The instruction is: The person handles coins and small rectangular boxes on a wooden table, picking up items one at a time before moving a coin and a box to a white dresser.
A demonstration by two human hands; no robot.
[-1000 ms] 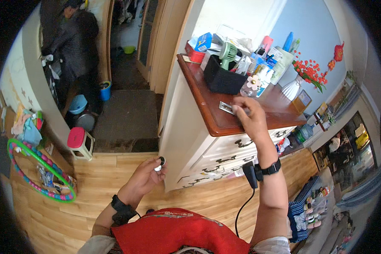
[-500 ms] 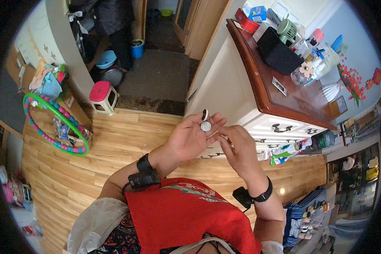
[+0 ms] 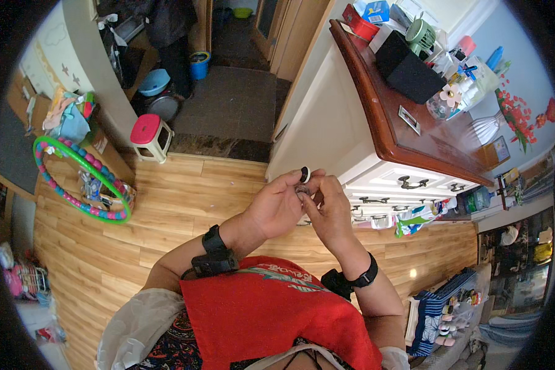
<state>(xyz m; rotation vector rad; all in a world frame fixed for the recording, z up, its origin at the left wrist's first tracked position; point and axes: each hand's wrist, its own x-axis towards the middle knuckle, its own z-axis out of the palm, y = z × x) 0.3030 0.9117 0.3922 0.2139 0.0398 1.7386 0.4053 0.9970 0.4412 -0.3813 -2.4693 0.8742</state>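
My left hand [image 3: 274, 206] is palm up in front of the white cabinet. Between its thumb and fingers stands a small round black piece with a white edge [image 3: 305, 175], like a cap seen side-on. A second small, round greyish piece [image 3: 302, 190] lies at the left fingers. From the right, my right hand [image 3: 332, 213] reaches over it, thumb and fingertips pinched at this piece. The fingers partly cover it, and its exact kind is too small to make out.
The white cabinet's brown top [image 3: 391, 132] juts out at right, bearing a black box [image 3: 407, 68] and a small green fan [image 3: 420, 36]. At left are a red-topped stool [image 3: 147, 129] and a green hoop [image 3: 120, 182]. Another person [image 3: 169, 37] stands beyond the doorway.
My right hand has moved left and closed its fingertips at the round piece, which showed a pale face before. The black piece has shifted slightly right and down.
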